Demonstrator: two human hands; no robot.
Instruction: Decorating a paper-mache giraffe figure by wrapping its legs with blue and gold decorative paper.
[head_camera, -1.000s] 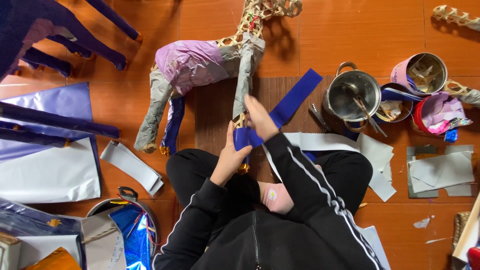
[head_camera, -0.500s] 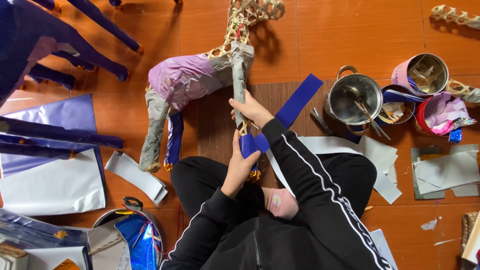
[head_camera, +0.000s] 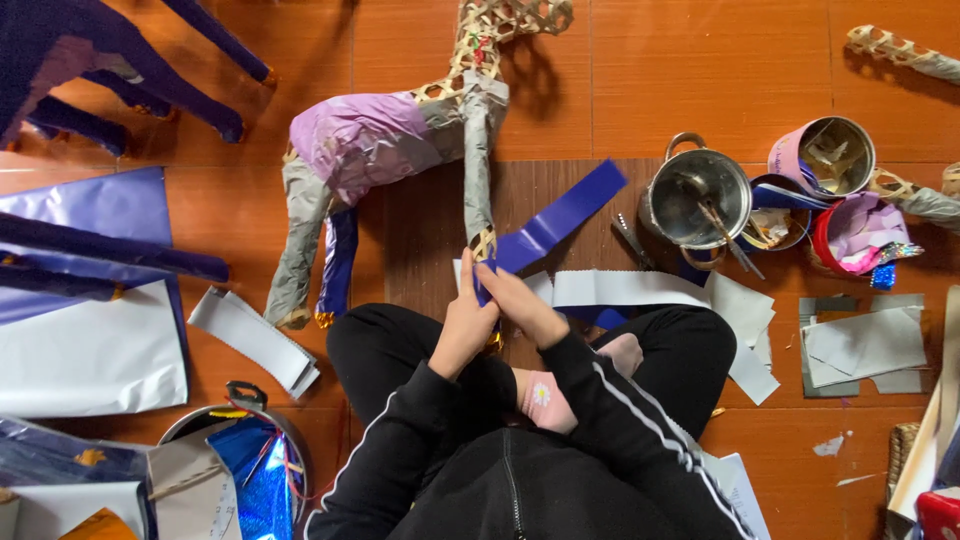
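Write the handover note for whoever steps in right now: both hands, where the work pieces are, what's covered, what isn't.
Left hand and right hand: both pinch the blue paper strip at the foot of the woven animal frame's front leg.
The strip's free end angles up to the right, toward the metal pot.
Done: body in pink and grey paper, one rear leg grey, one blue.
Left: the neck and head are bare weave; the blue strip is not yet wound up the front leg.
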